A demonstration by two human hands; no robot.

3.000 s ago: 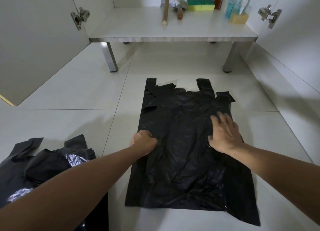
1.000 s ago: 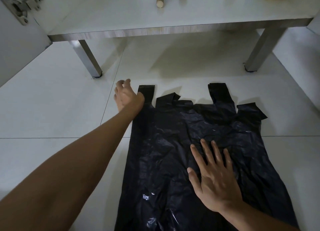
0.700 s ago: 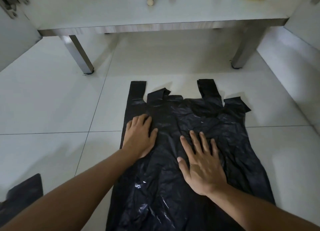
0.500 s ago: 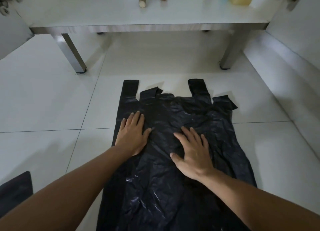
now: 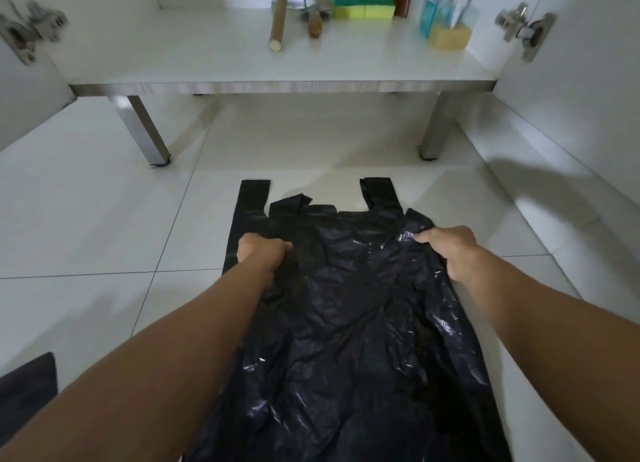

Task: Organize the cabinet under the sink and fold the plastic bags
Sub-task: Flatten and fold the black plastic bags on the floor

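Bag (image 5: 349, 309) gripped now, no longer smoothed flat.
Left hand (image 5: 265, 250) at 9 o'clock curled into plastic; right hand (image 5: 450, 250) pinching 3 o'clock edge, lifted for folding inward.

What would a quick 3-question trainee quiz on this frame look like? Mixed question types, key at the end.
1. True or false: the black bag lies on the floor, not on the cabinet shelf.
2. Which hand pinches the bag's raised edge? A) left hand B) right hand C) neither
3. Fill in: the sponges on the shelf are green on top and ____ below.

Key:
1. True. The bag is spread on the tiles in front of the shelf.
2. B. The right hand lifts the right edge; the left hand's curled fingers are on the bag near its left side.
3. Yellow.
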